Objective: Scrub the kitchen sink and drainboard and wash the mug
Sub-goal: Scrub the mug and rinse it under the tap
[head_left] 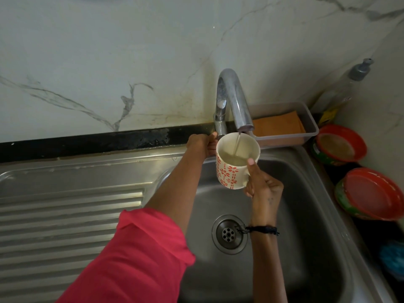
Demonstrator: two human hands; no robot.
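Note:
A white mug (234,169) with a red flower pattern is held upright under the chrome tap (231,99), above the steel sink (306,193). A thin stream of water runs from the spout into the mug, which holds pale water. My right hand (262,186) grips the mug's handle side, thumb on the rim. My left hand (202,144) reaches behind the mug and holds the tap's base lever; its fingers are partly hidden by the mug. The ribbed drainboard (70,219) lies to the left.
A clear plastic tray (310,125) with an orange sponge sits behind the sink on the right. Two red-lidded round containers (369,193) and a bottle (358,73) stand on the right counter. A blue scrubber (391,256) lies at the right edge. The drain (229,234) is uncovered.

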